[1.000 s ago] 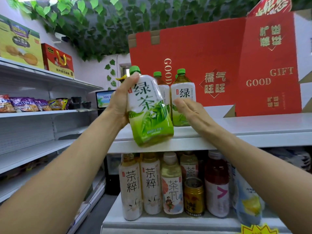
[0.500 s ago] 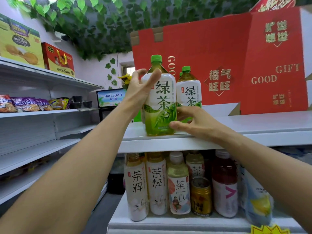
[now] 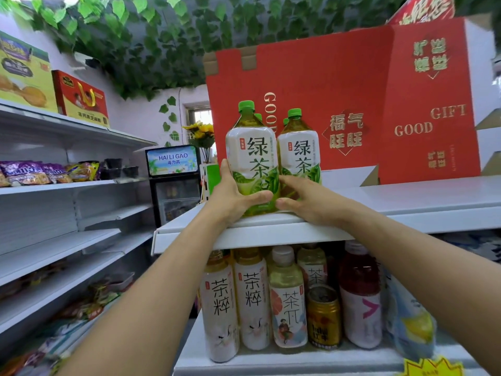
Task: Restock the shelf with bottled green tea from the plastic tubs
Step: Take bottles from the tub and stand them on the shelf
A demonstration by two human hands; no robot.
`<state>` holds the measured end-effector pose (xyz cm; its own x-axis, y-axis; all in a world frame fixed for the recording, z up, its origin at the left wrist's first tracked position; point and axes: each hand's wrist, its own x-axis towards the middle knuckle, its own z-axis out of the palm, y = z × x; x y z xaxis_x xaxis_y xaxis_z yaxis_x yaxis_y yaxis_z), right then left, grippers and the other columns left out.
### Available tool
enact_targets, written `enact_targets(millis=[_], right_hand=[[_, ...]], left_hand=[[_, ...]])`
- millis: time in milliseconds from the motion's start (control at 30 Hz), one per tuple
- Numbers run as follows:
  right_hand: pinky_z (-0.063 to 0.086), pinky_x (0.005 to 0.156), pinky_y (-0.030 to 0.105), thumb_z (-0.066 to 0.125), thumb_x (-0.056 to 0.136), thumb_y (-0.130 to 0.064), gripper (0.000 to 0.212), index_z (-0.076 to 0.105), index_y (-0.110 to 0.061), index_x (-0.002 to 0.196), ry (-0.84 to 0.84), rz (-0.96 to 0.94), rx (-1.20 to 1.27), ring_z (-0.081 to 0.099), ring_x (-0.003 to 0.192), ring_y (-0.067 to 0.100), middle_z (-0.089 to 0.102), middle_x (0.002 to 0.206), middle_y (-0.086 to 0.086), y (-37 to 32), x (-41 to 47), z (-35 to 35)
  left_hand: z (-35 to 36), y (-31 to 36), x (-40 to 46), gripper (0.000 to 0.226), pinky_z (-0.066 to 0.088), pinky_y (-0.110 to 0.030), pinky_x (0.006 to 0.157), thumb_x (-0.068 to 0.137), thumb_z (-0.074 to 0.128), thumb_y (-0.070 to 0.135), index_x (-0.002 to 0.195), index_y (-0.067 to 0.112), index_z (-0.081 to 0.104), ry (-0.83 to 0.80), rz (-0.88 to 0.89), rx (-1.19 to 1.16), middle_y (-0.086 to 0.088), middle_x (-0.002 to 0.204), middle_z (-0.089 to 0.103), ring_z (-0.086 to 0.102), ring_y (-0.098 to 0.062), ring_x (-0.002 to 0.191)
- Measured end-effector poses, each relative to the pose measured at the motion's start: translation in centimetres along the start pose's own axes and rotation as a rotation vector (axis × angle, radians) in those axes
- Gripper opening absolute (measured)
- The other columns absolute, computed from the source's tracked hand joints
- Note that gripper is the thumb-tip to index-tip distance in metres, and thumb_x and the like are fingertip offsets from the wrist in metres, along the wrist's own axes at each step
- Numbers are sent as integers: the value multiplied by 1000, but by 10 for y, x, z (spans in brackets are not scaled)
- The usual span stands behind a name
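- Red gift carton (image 3: 339, 104): stands at the back of the top shelf, printed "GOOD GIFT"; position unchanged from the earlier frames.
- Top shelf (image 3: 406, 204): white; carries the green tea bottles at its left front corner.
- Lower shelf drinks (image 3: 284, 299): mixed bottles and one gold can stand directly under the top shelf.
- Front green tea bottle (image 3: 252, 161): stands upright on the top shelf. One second ago it was tilted and held off the shelf edge; half a second ago it was being set down.
- Second green tea bottle (image 3: 301, 150): upright, touching the front bottle on its right side; further green caps show behind both.
- Left hand (image 3: 233, 196): grips the front bottle low on its left side, thumb across the label. Earlier it held the bottle near mid-height.
- Right hand (image 3: 306, 202): fingers loosely extended, resting against the bases of both bottles.
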<state>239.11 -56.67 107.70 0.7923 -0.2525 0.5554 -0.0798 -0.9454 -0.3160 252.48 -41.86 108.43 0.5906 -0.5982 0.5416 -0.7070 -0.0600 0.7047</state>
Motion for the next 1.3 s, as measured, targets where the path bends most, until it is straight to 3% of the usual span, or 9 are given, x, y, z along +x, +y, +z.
enact_targets(millis=[233, 400, 500, 567, 667, 767, 933, 1067, 1300], right_hand=[[45, 99, 36, 59, 95, -38, 54, 44, -23, 145, 72, 58, -37, 54, 113, 15, 57, 127, -6, -8, -11, -3], [42, 98, 43, 46, 99, -39, 42, 49, -22, 138, 239, 101, -347, 50, 123, 25, 56, 135, 3, -19, -45, -6], [37, 97, 44, 42, 96, -46, 52, 47, -20, 140, 281, 47, -411, 46, 125, 28, 50, 137, 5, -14, -97, -13], [43, 94, 46, 45, 91, -47, 58, 49, -18, 141, 318, 8, -400, 49, 123, 30, 50, 138, 6, -10, -143, -26], [50, 87, 44, 53, 92, -42, 54, 51, -16, 139, 389, 22, -405, 54, 117, 30, 52, 137, 6, -1, -217, -48], [55, 80, 38, 50, 92, -41, 51, 54, -15, 136, 410, 70, -426, 60, 111, 25, 58, 130, 2, 14, -297, -71], [52, 63, 33, 43, 91, -45, 52, 55, -17, 133, 355, 221, -479, 62, 102, 25, 60, 124, 1, 58, -444, -122], [56, 76, 41, 43, 89, -47, 58, 51, -15, 137, 249, 364, -517, 58, 110, 30, 57, 128, 6, 104, -556, -169], [47, 77, 38, 59, 95, -39, 59, 37, -22, 148, 87, 721, -552, 51, 123, 26, 44, 142, 1, 172, -710, -235]], left_hand=[[4, 3, -1, 121, 37, -43, 116, 72, 87, 45, 160, 22, 6, 33, -21, 37, -1, 153, 42, 44, -23, 137], [15, 18, -49, 116, 29, -51, 117, 85, 59, 69, 159, 13, -11, 85, 10, 518, -12, 164, 23, 29, -34, 146], [32, 26, -96, 103, 16, -49, 124, 88, 55, 67, 161, 16, 2, 151, 153, 490, -9, 167, 17, 14, -28, 153], [52, 36, -128, 90, 15, -47, 125, 91, 57, 60, 160, 18, 16, 191, 299, 432, -5, 165, 22, 13, -23, 153], [92, 59, -172, 77, 28, -48, 120, 92, 54, 59, 153, 18, 33, 210, 451, 375, -6, 155, 39, 30, -24, 145], [143, 89, -218, 70, 41, -40, 109, 89, 49, 58, 145, 17, 43, 185, 483, 254, -4, 140, 50, 43, -21, 130], [253, 147, -308, 63, 42, -34, 100, 92, 63, 49, 143, 16, 46, 42, 444, 162, -4, 137, 51, 44, -18, 125], [348, 187, -376, 67, 44, -39, 102, 91, 56, 55, 142, 14, 47, -121, 404, 134, -6, 136, 53, 48, -24, 126], [489, 235, -456, 59, 44, -36, 100, 94, 63, 45, 145, 22, 44, -447, 297, 102, 1, 138, 49, 50, -21, 127]])
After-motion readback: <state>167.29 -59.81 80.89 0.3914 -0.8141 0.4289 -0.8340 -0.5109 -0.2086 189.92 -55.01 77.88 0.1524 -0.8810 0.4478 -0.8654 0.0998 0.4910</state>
